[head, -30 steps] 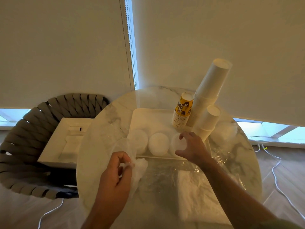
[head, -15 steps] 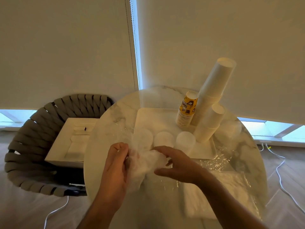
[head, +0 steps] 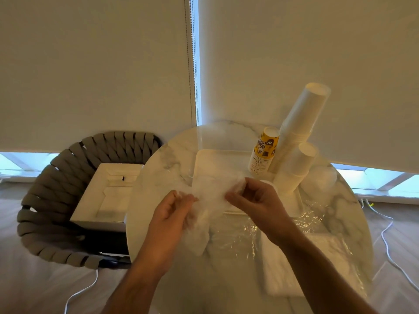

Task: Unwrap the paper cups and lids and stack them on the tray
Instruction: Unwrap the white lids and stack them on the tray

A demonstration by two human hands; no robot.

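1. Crinkled clear plastic wrap [head: 209, 200] is stretched between both hands above the near edge of the white rectangular tray [head: 217, 159].
2. Left hand [head: 174, 211] pinches the wrap's left end with curled fingers; right hand [head: 254, 198] pinches its right end the same way.
3. On the tray's far right corner stand 3 stacks: yellow printed paper cups [head: 264, 152], a tall leaning stack of white paper cups [head: 299, 123] and a shorter white cup stack [head: 294, 168].
4. Lids are hidden behind the wrap and hands.
5. More clear wrap [head: 240, 236] lies on the round marble counter [head: 158, 189].
6. A grey woven chair [head: 45, 189] at left holds a white box [head: 108, 196].
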